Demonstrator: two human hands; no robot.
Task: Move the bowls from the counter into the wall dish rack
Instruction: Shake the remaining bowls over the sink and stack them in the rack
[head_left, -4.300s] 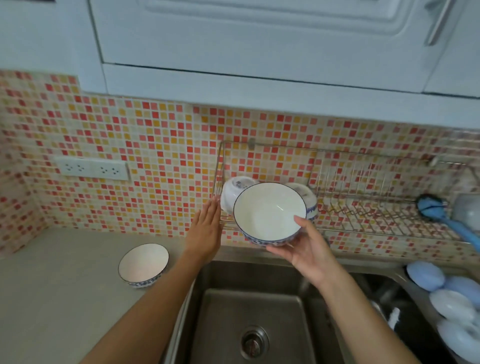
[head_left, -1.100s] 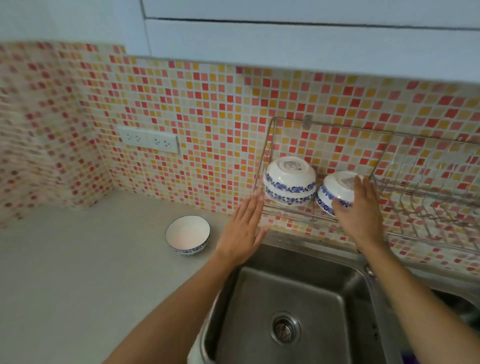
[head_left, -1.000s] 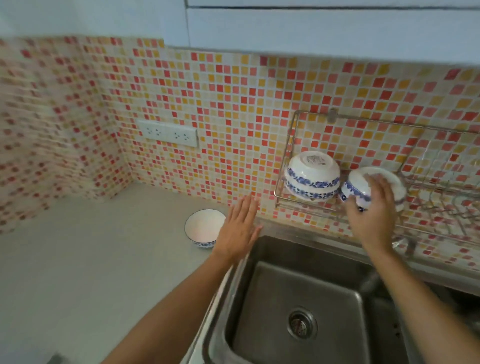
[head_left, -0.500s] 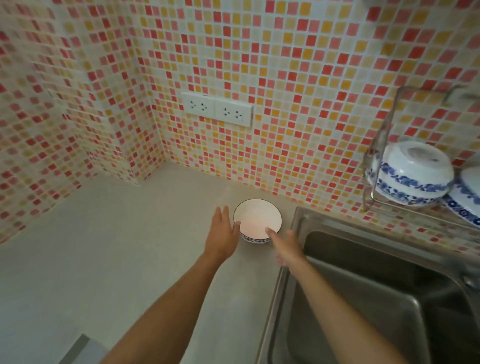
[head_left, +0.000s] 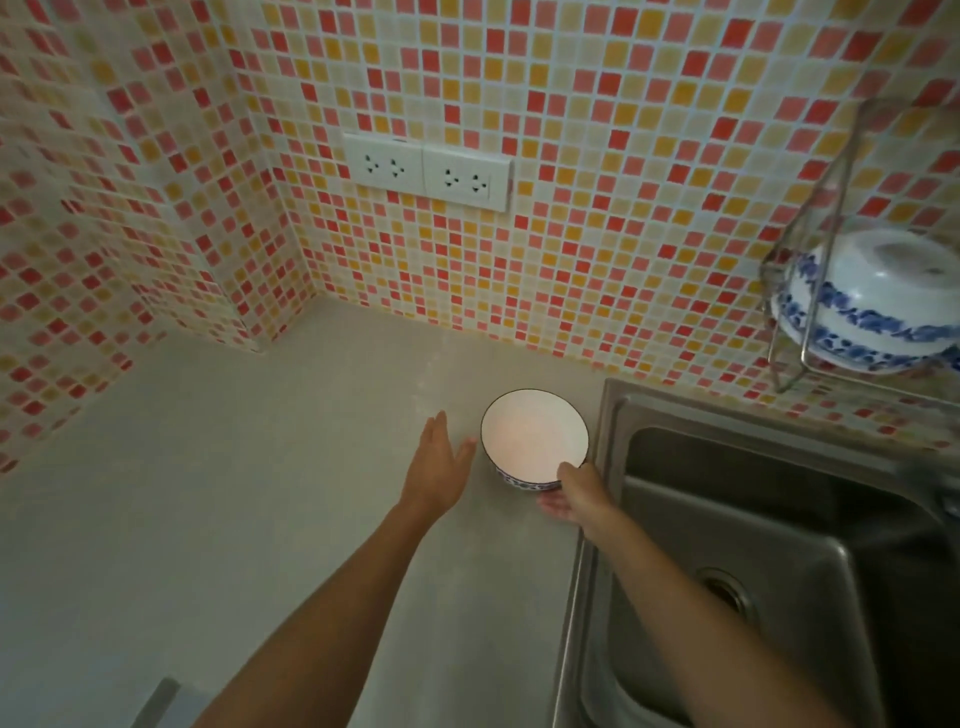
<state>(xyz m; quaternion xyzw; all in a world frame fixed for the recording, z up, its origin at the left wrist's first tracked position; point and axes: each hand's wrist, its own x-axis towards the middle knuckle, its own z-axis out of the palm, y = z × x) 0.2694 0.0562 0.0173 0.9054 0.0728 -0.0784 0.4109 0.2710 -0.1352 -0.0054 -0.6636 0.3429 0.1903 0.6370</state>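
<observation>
White, with a blue band, the bowl (head_left: 535, 439) sat on the counter (head_left: 234, 493) beside the sink (head_left: 779, 519). The right hand (head_left: 576, 493) pinched its near rim. The left hand (head_left: 439, 462) lay open, flat, just beside it, empty.

The wall dish rack (head_left: 810, 249) ran off the right edge, its upturned bowls (head_left: 878, 306) partly cut. The right hand (head_left: 579, 496) hid its fingers beneath the worktop bowl (head_left: 535, 441). The sink (head_left: 779, 545) was cropped.
</observation>
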